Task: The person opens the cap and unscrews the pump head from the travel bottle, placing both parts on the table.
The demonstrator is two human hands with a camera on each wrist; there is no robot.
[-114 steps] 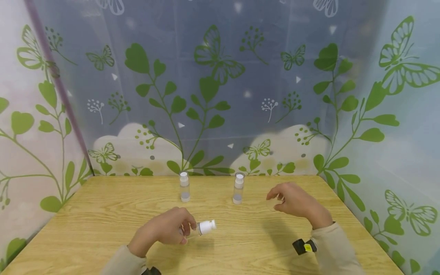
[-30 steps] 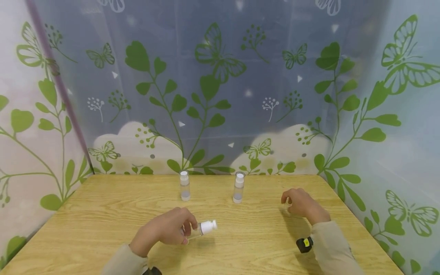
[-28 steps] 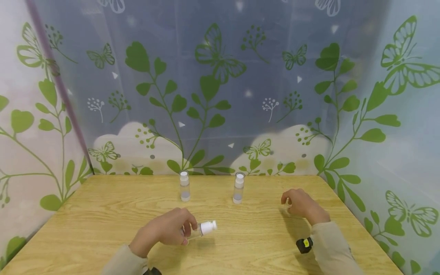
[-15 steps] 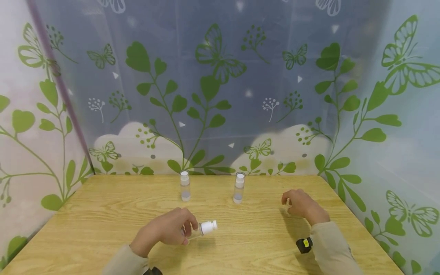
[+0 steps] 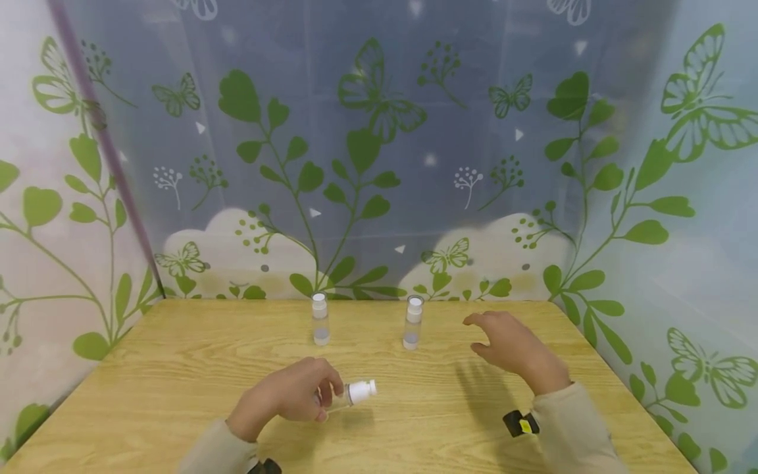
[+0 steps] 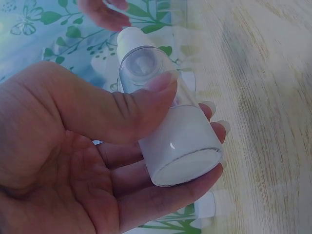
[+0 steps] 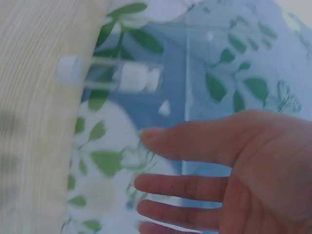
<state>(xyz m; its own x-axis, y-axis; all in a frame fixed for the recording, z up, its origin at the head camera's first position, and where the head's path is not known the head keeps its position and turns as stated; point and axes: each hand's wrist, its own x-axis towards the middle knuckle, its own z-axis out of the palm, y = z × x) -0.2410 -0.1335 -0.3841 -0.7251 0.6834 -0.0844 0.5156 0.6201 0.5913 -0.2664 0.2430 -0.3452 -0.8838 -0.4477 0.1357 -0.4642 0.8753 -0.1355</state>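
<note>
My left hand (image 5: pixel 296 390) grips a small clear pump bottle (image 5: pixel 358 392) with a white collar and pump head, tilted on its side above the table. In the left wrist view, the thumb lies across the bottle's clear body (image 6: pixel 185 97) and the fingers curl beneath its white base (image 6: pixel 183 151). No clear overcap shows over this pump head. My right hand (image 5: pixel 506 343) hovers over the table's right side, its thumb and fingers spread. The right wrist view shows the right hand's fingers (image 7: pixel 180 187) straight, with nothing between them.
Two similar capped bottles, a left one (image 5: pixel 320 320) and a right one (image 5: pixel 412 322), stand upright near the back of the wooden table (image 5: pixel 195 368). A patterned curtain (image 5: pixel 379 164) rises right behind the table's far edge, with further printed panels at both sides.
My right hand, low over the table with curled fingers around a faint clear piece, has risen and spread its fingers without it. The left hand keeps holding the pump bottle in place.
</note>
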